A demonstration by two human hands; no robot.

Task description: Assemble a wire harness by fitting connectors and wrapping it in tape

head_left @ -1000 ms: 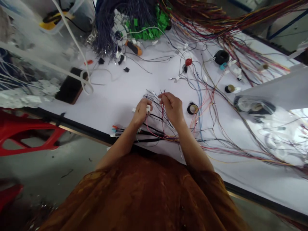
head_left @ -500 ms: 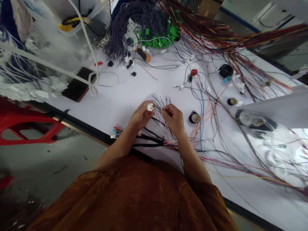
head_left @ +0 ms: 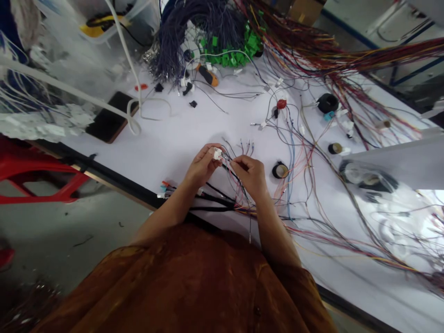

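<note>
Thin wire (head_left: 228, 159) apparently being fitted to white connector (head_left: 217, 154).
Connector is held in the left hand (head_left: 202, 167) over the table (head_left: 189, 134); wire is pinched just beside it by the right hand (head_left: 252, 175). Fine alignment is judged needed next.

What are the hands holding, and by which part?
The left hand holds a white connector by its body, between thumb and fingers. The right hand appears to pinch a thin wire beside it; the exact spot is too small to tell.
</note>
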